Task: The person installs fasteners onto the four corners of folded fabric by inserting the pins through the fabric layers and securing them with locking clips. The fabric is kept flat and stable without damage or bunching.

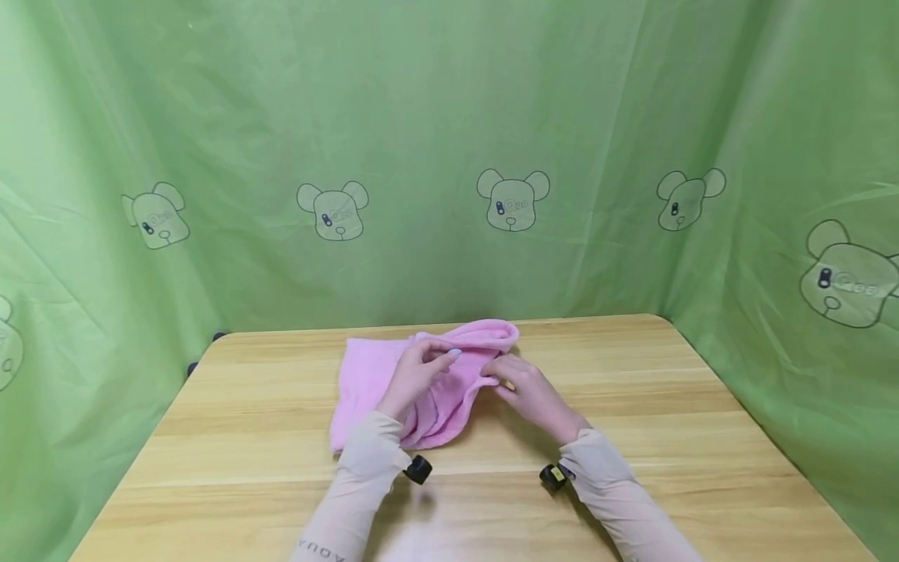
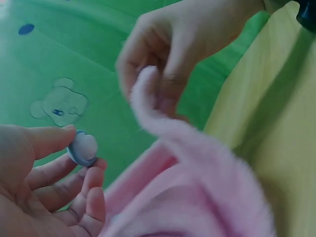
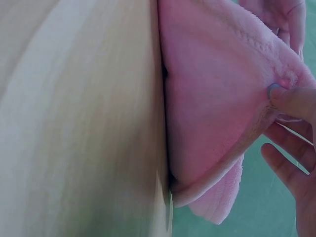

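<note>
A pink, fleecy towel (image 1: 365, 375) lies on the table, flat at its left and lifted into loose folds at its right. My left hand (image 1: 417, 375) is above its middle. Between thumb and fingertips it pinches a small round piece (image 2: 85, 148) with a blue rim and a whitish middle; its exact kind is unclear. The right hand (image 1: 523, 390) pinches the towel's raised right edge, thumb on one side and fingers on the other. In the right wrist view the held edge (image 3: 276, 101) slants up from the tabletop, and a bluish spot shows at the thumb tip.
The wooden table (image 1: 246, 437) extends around the towel on all sides. Green curtains (image 1: 421, 257) printed with bear heads hang behind it and at both sides. Each wrist carries a small black camera, one of them (image 1: 418, 469) near the towel's front.
</note>
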Motion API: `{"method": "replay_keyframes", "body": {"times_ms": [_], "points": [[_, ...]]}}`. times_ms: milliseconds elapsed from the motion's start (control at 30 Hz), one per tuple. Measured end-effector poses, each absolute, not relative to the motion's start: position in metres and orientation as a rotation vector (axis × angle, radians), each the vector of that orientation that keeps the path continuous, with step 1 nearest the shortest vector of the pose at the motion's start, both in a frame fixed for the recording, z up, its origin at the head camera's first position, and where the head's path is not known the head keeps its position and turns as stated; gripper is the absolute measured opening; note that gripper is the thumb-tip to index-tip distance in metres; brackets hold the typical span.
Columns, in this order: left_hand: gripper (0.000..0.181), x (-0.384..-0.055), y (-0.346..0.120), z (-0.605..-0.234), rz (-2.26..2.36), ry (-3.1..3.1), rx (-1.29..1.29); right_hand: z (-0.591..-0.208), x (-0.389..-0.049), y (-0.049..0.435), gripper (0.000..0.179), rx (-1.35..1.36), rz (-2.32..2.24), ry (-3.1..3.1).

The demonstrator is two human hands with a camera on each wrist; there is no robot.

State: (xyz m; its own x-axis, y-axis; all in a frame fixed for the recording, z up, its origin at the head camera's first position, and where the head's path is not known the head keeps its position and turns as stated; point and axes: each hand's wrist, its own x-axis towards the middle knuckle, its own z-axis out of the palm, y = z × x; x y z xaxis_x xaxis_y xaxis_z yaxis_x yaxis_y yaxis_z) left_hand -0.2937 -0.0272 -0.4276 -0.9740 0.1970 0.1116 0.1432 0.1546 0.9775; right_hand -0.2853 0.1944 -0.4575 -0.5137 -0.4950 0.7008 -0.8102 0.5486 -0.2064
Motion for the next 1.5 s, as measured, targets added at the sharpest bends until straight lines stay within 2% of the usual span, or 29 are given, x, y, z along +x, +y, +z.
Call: {"method": "replay_keyframes", "body": {"times_ms": [467,800,1500], "points": [[0.03,-0.298,-0.002,-0.444,2.078,2.168,0.225,-0.457,-0.285,0.196,0.025,1.076,0.719,-2.192],[0.027,-0.294,0.001,-0.442,2.143,2.084,0.169,-0.455,-0.285,0.195,0.026,1.087,0.717,-2.18],[0.029,-0.297,0.004,-0.447,2.12,2.05,0.227,-0.456,-0.285,0.196,0.026,1.019,0.706,-2.222]]}}
